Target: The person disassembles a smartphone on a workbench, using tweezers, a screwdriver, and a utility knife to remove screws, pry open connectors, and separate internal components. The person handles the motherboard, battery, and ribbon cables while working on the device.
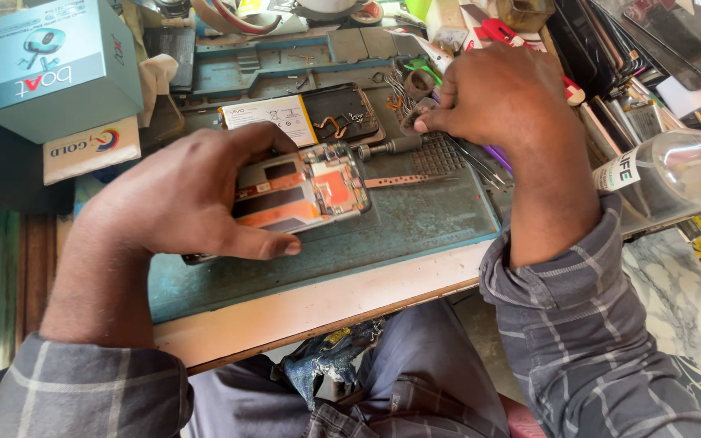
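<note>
Cluttered repair bench noted: a worn teal work mat is laid on a pale wooden table edge, with the person's lap seen below at 6 o'clock.

Nearest the bench edge, an opened phone is held flat on the mat, back cover off, with orange and metal internals exposed. It is gripped by the left hand: fingers curled over the far long edge, thumb pressed along the near edge at 5 o'clock of the hand. The hand is half closed around the phone, not spread.

At 1 o'clock from the phone, a small metal screwdriver is seen lying on the mat, untouched. A thin copper-coloured strip lies just beside the phone at 3 o'clock.

Beyond these, a small dark part is pinched between the fingertips of the right hand, fingers pressed together. What kind of part it is cannot be told.

A removed battery with a white label lies at 12 o'clock of the phone, apart from it.

Judged state: disassembly is well advanced (cover off, battery out); whether parts are being removed or refitted cannot be told.

Farther out: a teal box at 10 o'clock, a clear plastic bottle at 3 o'clock.
</note>
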